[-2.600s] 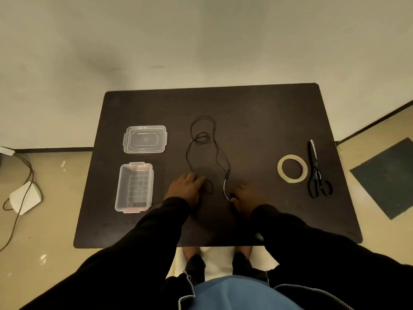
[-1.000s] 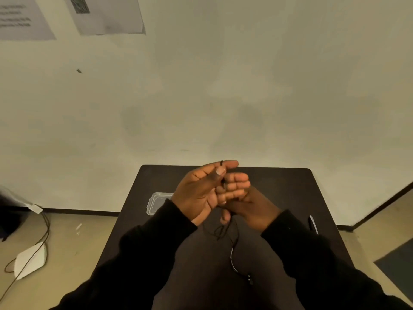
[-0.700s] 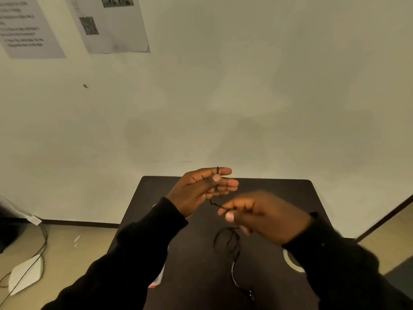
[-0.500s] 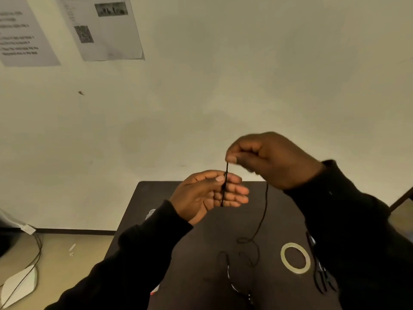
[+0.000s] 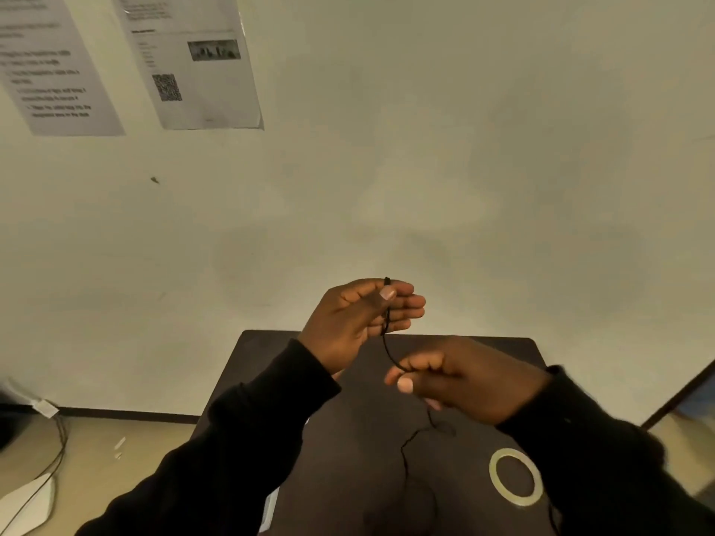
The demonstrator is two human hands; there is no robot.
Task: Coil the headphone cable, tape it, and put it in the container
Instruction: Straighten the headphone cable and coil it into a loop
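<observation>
My left hand (image 5: pixel 361 317) is raised above the dark table (image 5: pixel 514 344), palm turned up, thumb pinning one end of the thin black headphone cable (image 5: pixel 388 344) against the fingers. The cable runs down to my right hand (image 5: pixel 460 377), which pinches it lower and to the right. From there the loose cable hangs down to the table top near the middle. A roll of pale tape (image 5: pixel 514 482) lies flat on the table at the right. My left sleeve hides the container.
Two printed sheets (image 5: pixel 189 63) hang on the wall at upper left. A white device with cords (image 5: pixel 27 500) lies on the floor at the left. A sliver of a pale plastic edge (image 5: pixel 271 508) shows beside my left sleeve.
My right hand has dropped from above the left hand to below and right of it, pulling the cable down. The left hand keeps its hold on the cable end.
</observation>
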